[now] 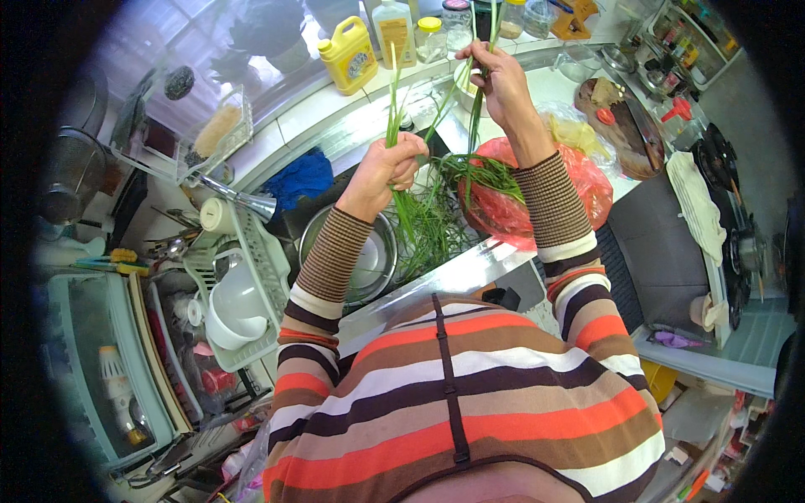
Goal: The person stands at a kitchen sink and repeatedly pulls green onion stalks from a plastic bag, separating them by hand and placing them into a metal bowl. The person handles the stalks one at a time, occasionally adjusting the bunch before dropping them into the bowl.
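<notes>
My left hand (391, 165) is closed around a small bunch of thin green stalks (392, 122), whose pale ends point up and whose leaves hang below the fist. Higher and to the right, my right hand (497, 82) pinches a few similar stalks (475, 122); their leafy ends hang down. One stalk slants across the gap between both hands. Below them, a loose heap of green leaves (437, 232) lies in the sink area, beside a round metal bowl (382, 267). More greens (487, 173) rest on a red plastic bag (588, 192) beneath my right forearm.
A faucet (251, 200), blue cloth (302, 177) and white dish rack (267, 251) are on the left. Along the ledge stand a yellow jug (347, 60) and several jars. At right, a knife (643, 129) lies on a round cutting board (588, 110).
</notes>
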`<move>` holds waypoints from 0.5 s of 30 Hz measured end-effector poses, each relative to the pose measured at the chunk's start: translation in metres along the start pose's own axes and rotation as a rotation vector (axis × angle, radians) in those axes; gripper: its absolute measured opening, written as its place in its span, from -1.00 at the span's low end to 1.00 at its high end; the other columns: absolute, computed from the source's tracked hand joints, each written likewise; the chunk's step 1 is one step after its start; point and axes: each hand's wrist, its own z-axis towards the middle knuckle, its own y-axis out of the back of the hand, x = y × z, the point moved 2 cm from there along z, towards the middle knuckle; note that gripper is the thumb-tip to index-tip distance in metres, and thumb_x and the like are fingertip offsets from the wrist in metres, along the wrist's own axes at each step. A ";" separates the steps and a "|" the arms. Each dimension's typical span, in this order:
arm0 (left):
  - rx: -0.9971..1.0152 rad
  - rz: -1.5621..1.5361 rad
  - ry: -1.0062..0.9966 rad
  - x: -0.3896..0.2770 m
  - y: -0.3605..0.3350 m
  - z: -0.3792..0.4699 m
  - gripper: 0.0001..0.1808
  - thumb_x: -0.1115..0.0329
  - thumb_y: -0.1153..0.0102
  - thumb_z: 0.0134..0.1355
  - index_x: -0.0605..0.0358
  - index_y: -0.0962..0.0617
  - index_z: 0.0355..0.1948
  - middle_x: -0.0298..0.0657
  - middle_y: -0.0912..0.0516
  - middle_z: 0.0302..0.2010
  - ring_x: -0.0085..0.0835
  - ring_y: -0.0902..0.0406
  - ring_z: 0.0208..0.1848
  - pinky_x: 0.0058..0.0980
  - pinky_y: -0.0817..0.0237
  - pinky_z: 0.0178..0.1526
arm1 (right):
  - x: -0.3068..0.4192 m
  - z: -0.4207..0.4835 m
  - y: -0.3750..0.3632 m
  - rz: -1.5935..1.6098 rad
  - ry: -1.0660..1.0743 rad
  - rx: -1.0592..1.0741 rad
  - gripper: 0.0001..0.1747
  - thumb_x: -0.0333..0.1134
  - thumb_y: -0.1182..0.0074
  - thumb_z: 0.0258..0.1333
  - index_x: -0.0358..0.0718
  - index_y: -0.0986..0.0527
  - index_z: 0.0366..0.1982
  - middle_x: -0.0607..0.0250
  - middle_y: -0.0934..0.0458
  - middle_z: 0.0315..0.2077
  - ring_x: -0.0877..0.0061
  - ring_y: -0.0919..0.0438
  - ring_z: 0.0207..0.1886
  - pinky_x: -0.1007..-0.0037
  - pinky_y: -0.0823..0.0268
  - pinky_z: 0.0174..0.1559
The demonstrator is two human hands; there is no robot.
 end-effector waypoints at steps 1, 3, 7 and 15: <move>-0.037 -0.015 -0.004 0.001 0.004 0.002 -0.87 0.40 -0.08 0.23 0.22 -0.53 -0.44 -0.54 -0.13 -0.81 -0.73 0.01 -0.81 -0.64 0.20 -0.71 | -0.002 -0.003 -0.003 0.065 -0.011 0.018 -0.81 -0.32 0.06 0.30 -0.30 -0.47 -0.31 0.30 -0.50 -0.50 0.73 -0.26 -0.62 0.63 -0.14 -0.58; -0.111 -0.045 -0.015 0.002 0.012 0.007 -0.87 0.42 -0.03 0.24 0.24 -0.50 -0.44 -0.51 -0.11 -0.84 -0.70 0.03 -0.84 -0.62 0.20 -0.73 | -0.007 -0.011 -0.008 0.195 -0.045 0.015 -0.82 -0.32 0.12 0.33 -0.27 -0.41 -0.31 0.30 -0.48 -0.51 0.67 -0.26 -0.61 0.57 -0.24 -0.55; -0.297 -0.034 -0.015 0.005 0.024 0.009 -0.87 0.42 -0.07 0.21 0.24 -0.50 -0.47 -0.50 -0.13 -0.83 -0.69 0.02 -0.84 -0.63 0.22 -0.73 | 0.006 -0.019 -0.001 0.377 0.072 -0.052 -0.85 -0.34 0.18 0.36 -0.24 -0.35 -0.31 0.37 -0.34 -0.59 0.68 -0.23 -0.64 0.59 -0.21 -0.59; -0.280 0.326 0.006 -0.004 -0.002 0.013 -0.90 0.41 -0.15 0.19 0.19 -0.53 -0.44 -0.51 -0.20 -0.78 -0.74 -0.03 -0.79 -0.65 0.20 -0.71 | -0.028 -0.064 -0.037 -0.167 -0.328 0.324 -0.72 -0.18 -0.24 0.09 -0.28 -0.58 -0.41 0.57 -0.34 -0.71 0.83 -0.14 -0.71 0.67 0.10 -0.67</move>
